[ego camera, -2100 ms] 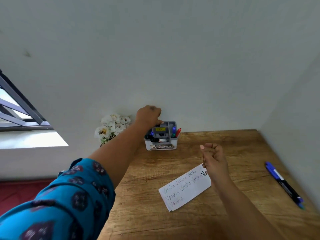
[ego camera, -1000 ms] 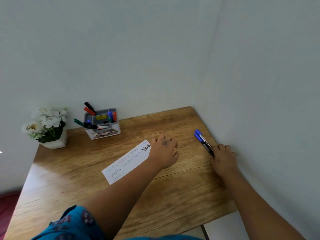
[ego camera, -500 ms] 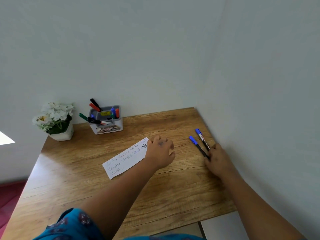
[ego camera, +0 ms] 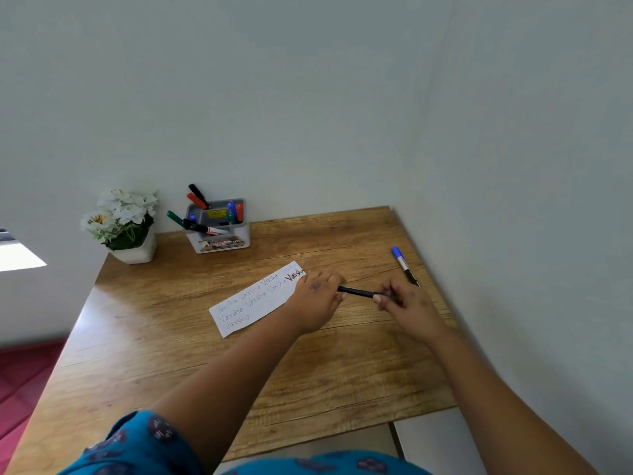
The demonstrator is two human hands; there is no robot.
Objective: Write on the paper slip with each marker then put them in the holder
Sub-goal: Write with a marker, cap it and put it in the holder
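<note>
Both our left hand (ego camera: 317,296) and right hand (ego camera: 407,303) grip one black marker (ego camera: 356,291); its cap end seems hidden inside our left fist.

Wooden table (ego camera: 178,354), paper slip (ego camera: 255,301) (handwritten), marker holder (ego camera: 222,240), flower pot (ego camera: 135,252), blue-capped marker (ego camera: 404,265)

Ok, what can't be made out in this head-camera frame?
- Cap end of the thin black marker: covered by the left hand, so cap colour and whether it is on are unknown.
- Its other end: hidden in the right hand's fingers.
- Faint writing on the white paper slip: too small and pale.
- Label on the grey marker holder: too small.
</note>
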